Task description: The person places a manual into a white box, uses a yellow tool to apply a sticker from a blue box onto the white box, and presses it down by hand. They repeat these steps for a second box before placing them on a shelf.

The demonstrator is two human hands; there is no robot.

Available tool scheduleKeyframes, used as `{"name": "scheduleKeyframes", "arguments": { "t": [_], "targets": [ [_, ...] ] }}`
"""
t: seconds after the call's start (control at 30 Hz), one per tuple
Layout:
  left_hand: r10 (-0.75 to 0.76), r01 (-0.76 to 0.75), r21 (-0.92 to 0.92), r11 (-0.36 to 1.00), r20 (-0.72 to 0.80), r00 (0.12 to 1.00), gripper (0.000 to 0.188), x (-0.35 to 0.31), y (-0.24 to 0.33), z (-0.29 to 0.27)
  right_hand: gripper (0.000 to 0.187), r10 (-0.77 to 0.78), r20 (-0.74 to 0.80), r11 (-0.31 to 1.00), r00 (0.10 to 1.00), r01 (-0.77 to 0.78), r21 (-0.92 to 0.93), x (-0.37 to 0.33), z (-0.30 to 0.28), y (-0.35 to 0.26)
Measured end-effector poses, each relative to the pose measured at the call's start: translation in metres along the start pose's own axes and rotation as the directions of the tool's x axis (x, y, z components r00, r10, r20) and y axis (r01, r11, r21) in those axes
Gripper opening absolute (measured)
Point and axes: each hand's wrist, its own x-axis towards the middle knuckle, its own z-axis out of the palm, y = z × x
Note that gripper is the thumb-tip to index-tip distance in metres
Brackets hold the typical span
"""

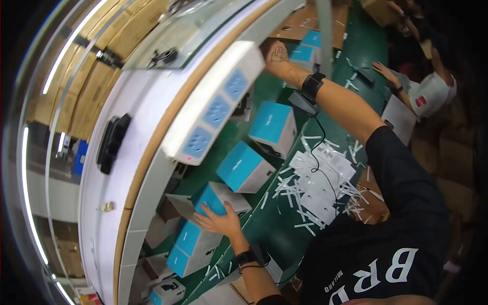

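Observation:
My left hand (221, 221) lies with fingers spread on a blue-topped white box (209, 197); another such box (188, 241) adjoins it below. Farther along the row stand two more blue-and-white boxes, one in the middle (244, 168) and one beyond it (273, 124). My right arm stretches far up the bench, and my right hand (278, 55) is beside a blue-topped box (303, 56) there. A white power strip (216, 107) hides the right hand's fingers, so what they touch cannot be seen. Each wrist wears a black band with a device.
Printed white sheets (323, 178) and scattered paper strips (300, 203) cover part of the green bench (269, 226). A raised white shelf (137, 117) edges the left side. A person (432, 91) in a light shirt works across the bench. Cartons (96, 81) are stacked behind the shelf.

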Motion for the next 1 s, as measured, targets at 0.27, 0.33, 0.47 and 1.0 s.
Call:
{"name": "scheduleKeyframes", "arguments": {
  "t": [0.27,0.33,0.47,1.0],
  "targets": [
    [0.238,-0.234,-0.534,0.813,-0.061,0.969,0.089,-0.087,0.079,-0.036,0.006,0.0,-0.185,0.976,0.983,-0.041,-0.215,-0.063,-0.109,0.05],
    [0.354,-0.283,-0.643,0.711,-0.021,0.935,0.091,-0.118,0.088,-0.026,0.007,-0.004,-0.192,0.978,0.981,-0.036,-0.206,-0.091,-0.137,0.048],
    [0.497,0.326,-0.832,0.449,0.536,0.682,0.098,-0.183,0.132,-0.055,0.008,-0.037,-0.196,0.999,0.98,0.03,-0.043,-0.172,-0.154,-0.013],
    [-0.198,0.772,-0.126,0.623,0.929,0.312,0.077,-0.286,-0.038,-0.133,0.009,-0.389,0.452,0.682,0.802,-0.079,0.727,-0.39,-0.118,-0.185]
  ]
}}
